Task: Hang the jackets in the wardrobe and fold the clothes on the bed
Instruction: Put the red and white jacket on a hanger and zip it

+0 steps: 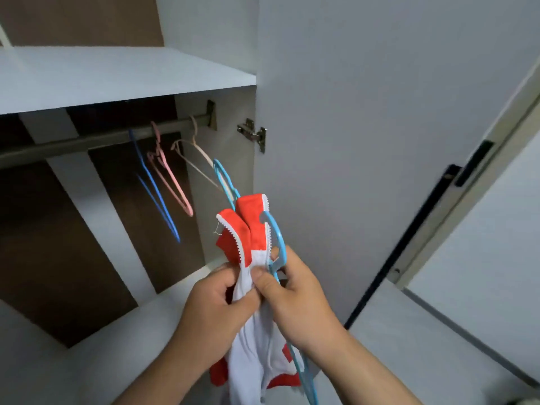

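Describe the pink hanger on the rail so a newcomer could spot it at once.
Look inside the open wardrobe, below its white shelf, to the metal rail. Three bare hangers hang there: the pink hanger is the middle one, with a dark blue hanger to its left and a beige hanger to its right. It alone is pink.

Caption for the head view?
Left hand and right hand hold a red-and-white jacket and light blue hanger at the open wardrobe.

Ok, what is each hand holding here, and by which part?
The left hand pinches the red-and-white jacket at its white front edge below the collar; the right hand grips the light blue hanger by its shoulder.
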